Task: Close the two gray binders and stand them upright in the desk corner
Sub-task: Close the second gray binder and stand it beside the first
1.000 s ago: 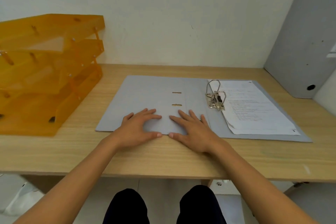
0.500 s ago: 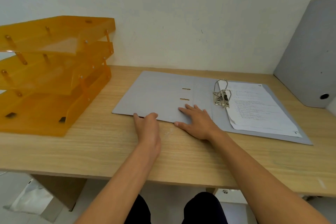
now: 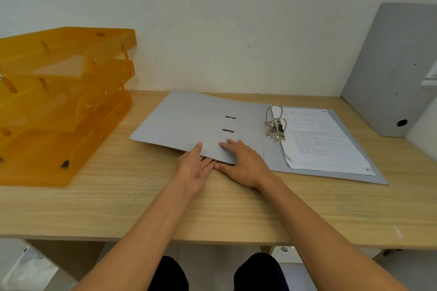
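**Binder cover just starting to lift**

Open gray cardboard lever-arch binder (image 3: 236, 134) lay flat on the light wood desk (image 3: 142, 208), directly ahead of both hands. Left hand (image 3: 196, 170) had its fingers tucked under the near edge of the left cover w/ the thumb on top, pinching the flap, which sat a bit raised off the desk there. Right hand (image 3: 246, 163) was spread flat, palm down, pressing near the spine fold; gripping nothing, fingers relaxed and extended. Metal ring mechanism (image 3: 275, 125) stood upright just beyond and right of the right hand, arches looking closed, and a stack of printed white sheets (image 3: 324, 139) sat on the right-hand cover past it.

Second gray binder (image 3: 390, 71) was already shut & standing, leaning in the far-right corner, well apart from both hands. Orange translucent stacked letter tray (image 3: 61, 101) sat off to the left of the left hand.

Judgement: step in hand = swinging the left cover over onto the papers. To do it well, prob. keep the right hand anchoring the spine area so the binder doesn't skid, then pull it clear before the flap comes down. Cover slots (image 3: 229, 123) need to meet the ring tops, so the flap should fold squarely along the spine crease, not skewed. Loose sheet edges should be inside before pressing shut. Roughly half the task left: close, stand up, place next to the other one.
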